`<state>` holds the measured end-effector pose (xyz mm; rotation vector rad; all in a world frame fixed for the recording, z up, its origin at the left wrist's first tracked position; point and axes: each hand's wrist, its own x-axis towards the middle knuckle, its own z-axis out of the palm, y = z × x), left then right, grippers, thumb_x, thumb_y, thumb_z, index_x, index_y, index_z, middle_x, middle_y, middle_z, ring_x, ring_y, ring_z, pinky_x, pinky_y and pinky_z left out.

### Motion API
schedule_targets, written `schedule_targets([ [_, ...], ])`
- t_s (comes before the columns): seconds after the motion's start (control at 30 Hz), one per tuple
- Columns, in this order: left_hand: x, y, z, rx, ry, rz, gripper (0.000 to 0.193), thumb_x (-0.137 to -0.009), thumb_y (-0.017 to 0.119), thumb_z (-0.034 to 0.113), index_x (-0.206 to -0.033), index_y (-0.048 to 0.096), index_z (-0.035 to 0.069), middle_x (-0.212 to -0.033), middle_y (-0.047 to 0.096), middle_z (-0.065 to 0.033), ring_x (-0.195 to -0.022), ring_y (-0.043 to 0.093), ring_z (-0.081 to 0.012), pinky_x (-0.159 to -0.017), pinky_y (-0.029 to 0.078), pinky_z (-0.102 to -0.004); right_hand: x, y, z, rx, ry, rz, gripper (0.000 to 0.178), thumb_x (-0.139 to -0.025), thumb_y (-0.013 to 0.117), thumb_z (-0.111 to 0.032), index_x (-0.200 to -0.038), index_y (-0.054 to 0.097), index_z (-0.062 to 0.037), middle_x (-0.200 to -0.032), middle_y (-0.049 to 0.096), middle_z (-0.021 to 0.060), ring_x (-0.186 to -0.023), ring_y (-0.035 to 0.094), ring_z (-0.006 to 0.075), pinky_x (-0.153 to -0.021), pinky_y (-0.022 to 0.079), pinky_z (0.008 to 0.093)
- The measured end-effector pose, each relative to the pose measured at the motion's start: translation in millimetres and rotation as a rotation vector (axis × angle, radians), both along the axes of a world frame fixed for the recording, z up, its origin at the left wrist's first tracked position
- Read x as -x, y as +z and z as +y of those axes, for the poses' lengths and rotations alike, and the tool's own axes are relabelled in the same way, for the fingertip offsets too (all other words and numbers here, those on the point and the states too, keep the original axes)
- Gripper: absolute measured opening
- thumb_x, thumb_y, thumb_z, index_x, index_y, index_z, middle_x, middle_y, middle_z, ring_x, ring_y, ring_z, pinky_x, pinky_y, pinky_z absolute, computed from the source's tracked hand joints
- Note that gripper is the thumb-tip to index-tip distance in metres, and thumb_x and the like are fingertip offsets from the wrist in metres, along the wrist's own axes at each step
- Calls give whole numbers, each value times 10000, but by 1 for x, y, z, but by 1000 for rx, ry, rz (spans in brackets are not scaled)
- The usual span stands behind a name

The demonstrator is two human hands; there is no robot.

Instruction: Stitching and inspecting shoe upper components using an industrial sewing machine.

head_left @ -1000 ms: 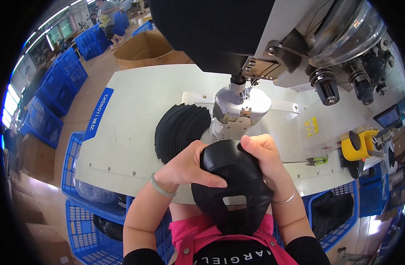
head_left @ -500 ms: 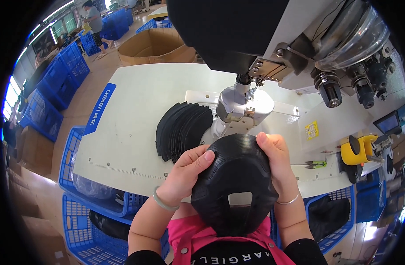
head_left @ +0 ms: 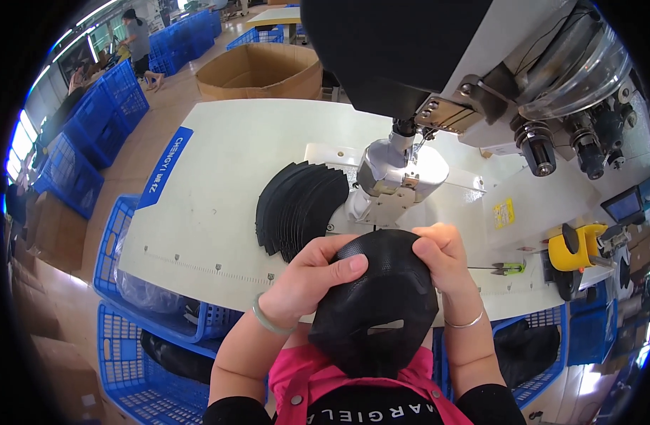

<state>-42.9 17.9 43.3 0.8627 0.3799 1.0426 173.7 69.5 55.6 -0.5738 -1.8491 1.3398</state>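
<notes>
Between my hands is a black shoe upper [head_left: 371, 297], curved and fine-textured at its far edge, with a narrow slot open toward me. My left hand [head_left: 316, 280] pinches its far left edge, thumb lying on top and fingers bent beneath. On the far right edge my right hand [head_left: 444, 258] grips with its thumb and curled fingers; parts of the fingers are hidden under the material. Just beyond it stands the white post of a sewing machine [head_left: 399, 173]. A fanned stack of black curved pieces [head_left: 300, 205] lies left of the post, beyond my left hand.
Green-handled snips [head_left: 509, 268] lie at the right on the pale table [head_left: 197, 212]. Near a yellow holder [head_left: 576, 248] is a small screen. Blue crates [head_left: 137, 361] flank me below the table. A cardboard box [head_left: 261, 71] stands behind; another person is far left.
The upper's far edge has tipped and its slot looks narrower. My left thumb has shifted inward over the material, and my right fingers have curled more. The view has shifted slightly.
</notes>
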Motion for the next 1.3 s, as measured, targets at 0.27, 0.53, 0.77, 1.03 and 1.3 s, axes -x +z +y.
schedule_targets([
  [0.27,1,2,7,145,-21,-99,363,-976,481,194,-1219,533,-70,-1072,649,-91,-929,631,-130,-821,503,-244,3,-5,-1,344,-77,140,427,-987,485,-303,-794,645,43,-725,634,35,-632,540,58,-545,431,198],
  [0.53,-2,10,4,136,-48,-11,309,-950,546,183,-1149,591,-49,-996,665,-54,-872,623,-82,-782,498,-221,-15,-4,20,376,71,21,335,-926,590,-283,-844,652,35,-772,644,30,-686,552,58,-579,443,201],
  [0.77,-7,7,6,30,47,176,317,-927,598,183,-1141,596,-50,-958,661,-30,-832,589,-46,-737,486,-196,-5,-1,6,522,76,154,307,-894,641,-215,-1003,638,72,-874,669,65,-737,601,82,-648,489,203],
  [1.03,4,-16,13,-67,253,323,532,-874,671,213,-1297,444,-18,-1053,578,-53,-908,541,-90,-839,457,-237,7,-2,3,586,-7,175,260,-927,596,-194,-1000,646,50,-868,668,63,-732,608,81,-643,497,212],
  [1.3,-3,-20,-30,-365,666,605,907,-689,520,-54,-1470,60,-19,-1427,327,-209,-1278,408,-331,-1073,309,-375,25,25,1,726,158,405,407,-978,489,-253,-1211,532,79,-1099,627,146,-944,628,174,-796,522,276],
])
